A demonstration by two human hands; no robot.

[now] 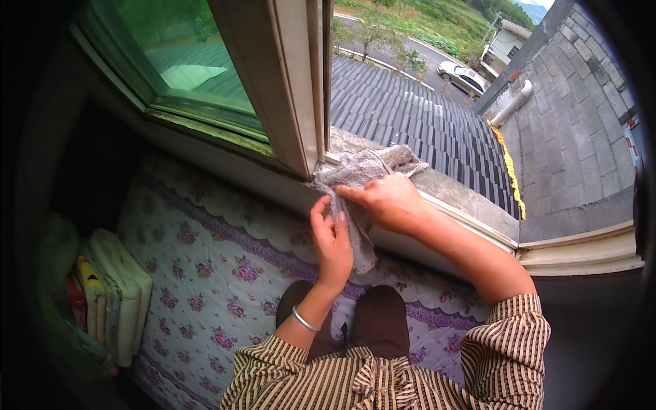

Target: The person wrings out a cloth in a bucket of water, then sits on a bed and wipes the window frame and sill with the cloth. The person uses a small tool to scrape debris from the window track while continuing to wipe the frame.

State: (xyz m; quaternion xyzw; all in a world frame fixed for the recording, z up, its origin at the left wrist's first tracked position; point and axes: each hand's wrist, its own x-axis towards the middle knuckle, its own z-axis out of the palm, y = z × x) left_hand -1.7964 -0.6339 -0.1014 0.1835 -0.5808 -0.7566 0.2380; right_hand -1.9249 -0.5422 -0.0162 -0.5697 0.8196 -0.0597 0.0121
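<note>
A grey, fuzzy cloth (pixel 359 166) lies bunched over the window sill, against the lower corner of the window frame (pixel 300 102). One end hangs down the inner side of the sill. My right hand (pixel 392 202) is on the cloth, its index finger pointing at the frame corner and its other fingers curled on the fabric. Below it, my left hand (pixel 332 238) has thumb and fingers bent beside the hanging part. The thumb tip meets the cloth; whether the fingers pinch it is unclear.
A green-tinted window pane (pixel 189 56) is at left. The bare sill track (pixel 466 223) runs right. Outside lie a dark tiled roof (pixel 410 113), a block wall (pixel 569 123) and a white car (pixel 464 77). My knees rest on a floral quilted bedspread (pixel 205 297); folded bedding (pixel 120 292) stands left.
</note>
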